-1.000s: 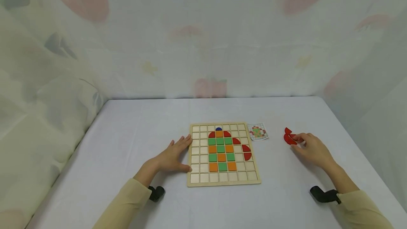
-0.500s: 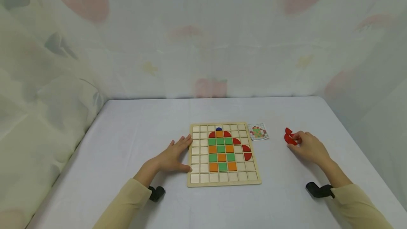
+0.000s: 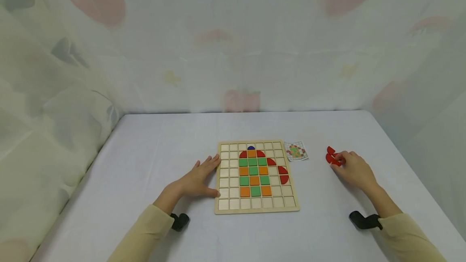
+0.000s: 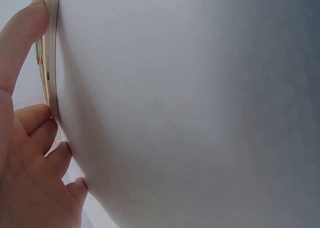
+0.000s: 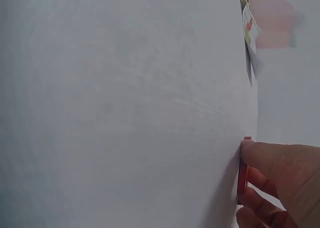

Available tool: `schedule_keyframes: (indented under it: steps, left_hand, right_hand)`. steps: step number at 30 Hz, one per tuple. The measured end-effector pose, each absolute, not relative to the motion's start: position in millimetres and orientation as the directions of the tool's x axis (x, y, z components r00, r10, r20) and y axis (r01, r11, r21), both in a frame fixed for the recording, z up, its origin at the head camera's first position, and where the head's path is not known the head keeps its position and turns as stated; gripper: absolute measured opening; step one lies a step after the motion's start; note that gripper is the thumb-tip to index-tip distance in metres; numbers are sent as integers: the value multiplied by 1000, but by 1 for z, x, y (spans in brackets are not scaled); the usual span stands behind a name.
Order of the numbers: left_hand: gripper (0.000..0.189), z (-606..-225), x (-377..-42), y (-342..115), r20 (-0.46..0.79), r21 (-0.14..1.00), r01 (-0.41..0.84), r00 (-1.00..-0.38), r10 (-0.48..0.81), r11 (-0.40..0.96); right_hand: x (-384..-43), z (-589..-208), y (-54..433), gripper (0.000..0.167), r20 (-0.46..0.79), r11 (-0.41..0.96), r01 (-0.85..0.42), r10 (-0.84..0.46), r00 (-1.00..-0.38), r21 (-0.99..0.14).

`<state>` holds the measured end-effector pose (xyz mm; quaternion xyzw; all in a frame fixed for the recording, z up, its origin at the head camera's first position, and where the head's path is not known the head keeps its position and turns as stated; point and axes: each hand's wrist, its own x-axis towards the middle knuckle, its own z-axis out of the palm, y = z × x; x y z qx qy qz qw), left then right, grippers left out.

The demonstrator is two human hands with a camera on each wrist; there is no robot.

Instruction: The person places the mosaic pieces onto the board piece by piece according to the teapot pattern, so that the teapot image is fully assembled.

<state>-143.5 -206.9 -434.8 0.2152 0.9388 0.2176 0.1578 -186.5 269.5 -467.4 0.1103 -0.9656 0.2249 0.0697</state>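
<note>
A wooden grid board [image 3: 233, 209] lies mid-table with green and orange square tiles, red quarter-round pieces and a small blue piece set in it. My left hand [image 3: 198, 179] spreads along the board's left edge, thumb and fingertips touching the frame; the left wrist view shows the thumb [image 4: 27, 25] at the rim. To the right of the board lie several loose red curved pieces [image 3: 330, 158] in a small cluster. Over them, my right hand [image 3: 354, 171] has thumb and fingertips around a red piece [image 5: 243, 175], which the fingers partly hide.
A small paper pattern card [image 3: 296, 151] lies against the board's upper right edge, its corner curled up. A white cloth [image 3: 164, 140] covers the table. Patterned fabric hangs behind and at both sides.
My right hand has shifted slightly left and its fingers have closed in over the red pieces. The left hand and the board stay put.
</note>
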Motion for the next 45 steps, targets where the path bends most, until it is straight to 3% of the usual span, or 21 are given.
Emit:
schedule_keyframes:
  steps: [18, 35, 45]
  left_hand:
    - [102, -434, -144, -207, -207, 469, 338, -856, 474, 816]
    - [102, -432, -143, -206, -214, 467, 332, -857, 469, 820]
    - [101, -432, -143, -206, -221, 461, 328, -857, 465, 824]
  right_hand:
    - [-174, -460, 252, 24, 196, 845, -267, -196, -961, -464]
    - [-159, -452, 201, 22, 190, 799, -385, -334, -923, -462]
    - [-150, -459, 177, 24, 218, 733, -516, -470, -855, -444]
